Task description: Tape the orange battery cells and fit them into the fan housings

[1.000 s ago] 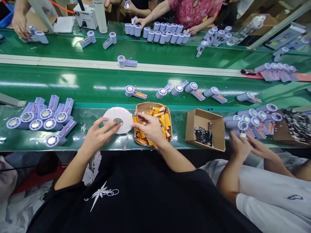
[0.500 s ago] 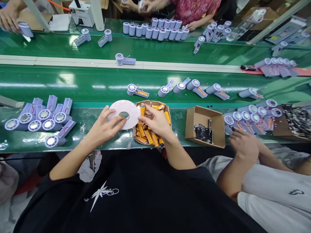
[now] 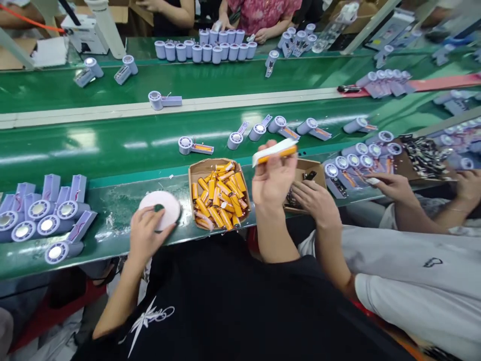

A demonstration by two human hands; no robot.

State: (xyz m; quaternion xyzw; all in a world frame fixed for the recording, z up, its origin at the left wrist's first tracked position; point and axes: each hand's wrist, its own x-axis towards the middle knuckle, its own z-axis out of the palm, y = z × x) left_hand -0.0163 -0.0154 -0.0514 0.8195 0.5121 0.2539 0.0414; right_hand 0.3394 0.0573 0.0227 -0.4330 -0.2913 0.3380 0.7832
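Observation:
My left hand is closed on a roll of white tape, its fingers at the roll's centre hole, low over the bench. Raised to the right, my right hand grips an orange battery with a white strip along its upper side. Between my hands stands an open cardboard box, full of loose orange batteries.
Lilac fan housings cluster at the left; several others lie along the green belt. At the right, a co-worker's hand reaches into a box of dark parts, close to my right hand. Other people work across the belt.
My right hand has left the tape roll and swung right and up with the battery, now bearing a white strip. My left hand has moved left and down with the roll. The view has turned right.

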